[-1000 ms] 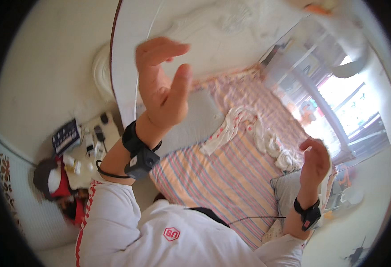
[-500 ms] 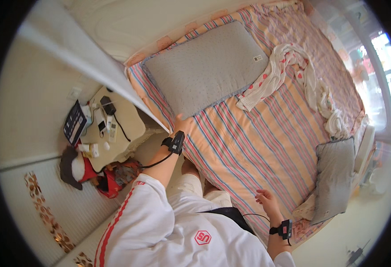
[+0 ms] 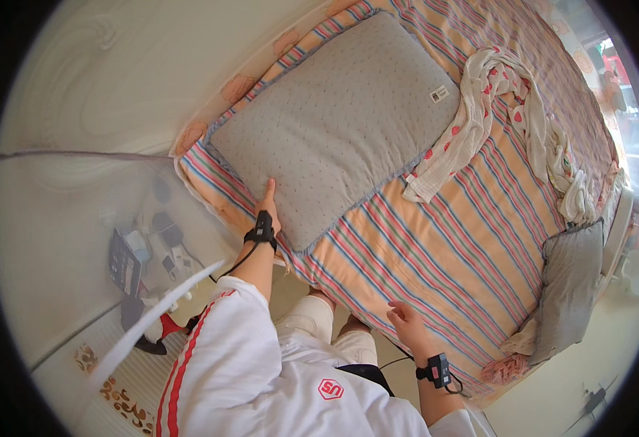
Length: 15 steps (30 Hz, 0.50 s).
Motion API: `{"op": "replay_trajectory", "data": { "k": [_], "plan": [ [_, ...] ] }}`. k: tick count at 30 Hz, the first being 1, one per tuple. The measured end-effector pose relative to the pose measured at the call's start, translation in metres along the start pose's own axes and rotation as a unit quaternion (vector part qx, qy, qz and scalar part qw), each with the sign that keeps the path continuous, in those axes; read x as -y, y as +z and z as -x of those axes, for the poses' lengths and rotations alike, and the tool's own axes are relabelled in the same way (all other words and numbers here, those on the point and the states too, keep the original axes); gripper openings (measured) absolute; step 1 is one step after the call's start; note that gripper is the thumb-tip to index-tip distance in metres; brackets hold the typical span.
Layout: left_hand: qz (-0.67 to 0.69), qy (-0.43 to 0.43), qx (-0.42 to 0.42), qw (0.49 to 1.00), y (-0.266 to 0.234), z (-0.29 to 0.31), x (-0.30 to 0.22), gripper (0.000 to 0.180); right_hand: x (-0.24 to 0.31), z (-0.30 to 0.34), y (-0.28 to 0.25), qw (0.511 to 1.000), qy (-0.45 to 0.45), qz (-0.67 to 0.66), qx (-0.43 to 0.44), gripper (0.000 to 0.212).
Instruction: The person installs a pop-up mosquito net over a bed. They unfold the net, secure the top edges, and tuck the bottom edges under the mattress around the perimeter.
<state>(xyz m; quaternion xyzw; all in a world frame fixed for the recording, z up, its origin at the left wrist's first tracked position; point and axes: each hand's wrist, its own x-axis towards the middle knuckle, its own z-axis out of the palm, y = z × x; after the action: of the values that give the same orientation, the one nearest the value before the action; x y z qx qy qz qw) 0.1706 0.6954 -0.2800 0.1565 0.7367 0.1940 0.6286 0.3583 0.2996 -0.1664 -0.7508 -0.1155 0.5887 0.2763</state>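
White shirt [image 3: 290,390] with red sleeve stripes [image 3: 179,368], black cabled wrist devices [image 3: 264,227]

Matt cloth large pillow [image 3: 334,131], wrinkled cloth blanket [image 3: 447,160], matt cloth bedsheet [image 3: 443,247], 2 dark plastic wrist devices [image 3: 438,370]

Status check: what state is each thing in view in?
Large gray pillow: lying flat, plump
Striped sheet: spread out, slightly rumpled
White cloth with red spots: twisted, bunched
Small gray pillow: creased
Left hand: one digit over large gray pillow, grip unclear
Right hand: loosely curled, nothing visibly held
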Motion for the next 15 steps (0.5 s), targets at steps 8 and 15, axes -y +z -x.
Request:
{"op": "replay_trajectory", "data": {
  "k": [8,15],
  "plan": [
    [0.105,0.026,0.215,0.971,0.019,0.100,0.002,0.063,0.063,-0.083,0.021,0.982,-0.004,-0.188,0.036,0.045],
    [-0.288,0.242,0.425,0.823,-0.016,0.235,0.033,0.062,0.142,-0.120,-0.068,0.816,0.024,-0.578,-0.013,0.068]
  ]
}}
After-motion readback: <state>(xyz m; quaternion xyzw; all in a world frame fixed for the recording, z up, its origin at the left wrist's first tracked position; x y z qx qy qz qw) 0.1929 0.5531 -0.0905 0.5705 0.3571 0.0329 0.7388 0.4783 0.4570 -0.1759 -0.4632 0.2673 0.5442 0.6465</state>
